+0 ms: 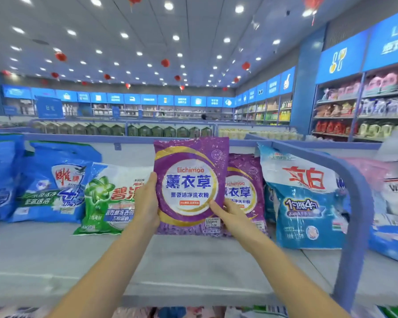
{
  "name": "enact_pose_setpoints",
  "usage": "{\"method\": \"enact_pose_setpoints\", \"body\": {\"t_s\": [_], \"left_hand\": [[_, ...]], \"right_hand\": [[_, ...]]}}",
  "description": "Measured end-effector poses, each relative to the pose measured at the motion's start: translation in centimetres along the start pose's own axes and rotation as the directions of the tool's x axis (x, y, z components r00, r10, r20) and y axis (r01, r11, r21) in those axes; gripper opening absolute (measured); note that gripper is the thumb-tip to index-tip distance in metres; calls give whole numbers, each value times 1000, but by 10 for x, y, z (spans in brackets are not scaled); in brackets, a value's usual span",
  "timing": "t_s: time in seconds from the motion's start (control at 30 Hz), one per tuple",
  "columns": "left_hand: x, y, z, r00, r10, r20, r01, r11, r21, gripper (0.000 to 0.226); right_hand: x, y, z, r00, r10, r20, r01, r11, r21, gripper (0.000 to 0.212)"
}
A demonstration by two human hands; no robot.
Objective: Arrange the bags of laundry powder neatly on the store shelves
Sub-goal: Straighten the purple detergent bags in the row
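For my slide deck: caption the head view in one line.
Left hand and right hand hold a purple bag upright at the shelf.

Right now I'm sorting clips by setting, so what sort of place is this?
A supermarket, most likely its household-goods section: laundry powder bags stand along a grey shelf, the purple Eichimoo bag carries a price sticker, and stocked wall shelves run under blue category signs.

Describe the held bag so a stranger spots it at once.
Find the grey shelf with its row of laundry bags; look midway, right of the green-and-white bag. It is the front purple bag, gripped by the left hand and right hand, while its twin stands behind.
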State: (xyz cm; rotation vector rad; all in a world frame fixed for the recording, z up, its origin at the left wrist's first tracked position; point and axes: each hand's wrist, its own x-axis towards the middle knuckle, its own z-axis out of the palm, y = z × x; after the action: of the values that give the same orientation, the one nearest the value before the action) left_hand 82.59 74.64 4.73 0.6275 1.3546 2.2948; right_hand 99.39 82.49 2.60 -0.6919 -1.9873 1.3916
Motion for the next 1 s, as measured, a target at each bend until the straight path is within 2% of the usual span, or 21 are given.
{"method": "enact_pose_setpoints", "body": {"t_s": [0.03,0.13,0.23,0.33,0.43,0.5,0.67,0.77,0.83,0.87,0.93,1.0], "left_hand": [[11,-2,-2,1000,-11,13,11,1000,19,28],[43,-8,-12,998,-50,45,46,994,96,32],[67,-26,-29,977,-197,87,171,955,242,33],[72,-40,-37,937,-292,193,253,946,204,33],[70,-38,-29,938,-262,225,250,965,83,25],[64,-38,-24,953,-218,208,217,976,29,29],[59,-41,-22,972,-156,177,154,988,25,35],[56,-36,-19,972,-113,206,90,989,120,32],[54,-34,-22,967,-65,246,11,977,215,43],[52,-32,-26,960,-12,280,-73,954,291,51],[48,-27,-37,913,144,382,-329,813,480,66],[44,-25,-46,835,224,502,-530,572,626,77]], "right_hand": [[7,-1,5,1000,-13,-11,12,1000,-15,22],[35,8,20,999,-19,-30,18,999,-36,30],[52,29,34,995,-36,-97,16,980,-196,30],[59,38,39,989,-60,-135,26,970,-240,30],[63,34,36,981,-52,-188,9,974,-225,28],[64,33,37,976,-50,-210,7,979,-203,28],[58,29,43,954,-68,-292,1,974,-224,43],[54,24,43,930,-151,-336,54,958,-281,53],[51,22,37,896,-227,-381,81,929,-362,62],[50,23,33,883,-272,-384,90,899,-429,63],[47,26,25,889,-334,-313,103,813,-574,62],[43,28,22,923,-334,-192,125,731,-670,66]]}}
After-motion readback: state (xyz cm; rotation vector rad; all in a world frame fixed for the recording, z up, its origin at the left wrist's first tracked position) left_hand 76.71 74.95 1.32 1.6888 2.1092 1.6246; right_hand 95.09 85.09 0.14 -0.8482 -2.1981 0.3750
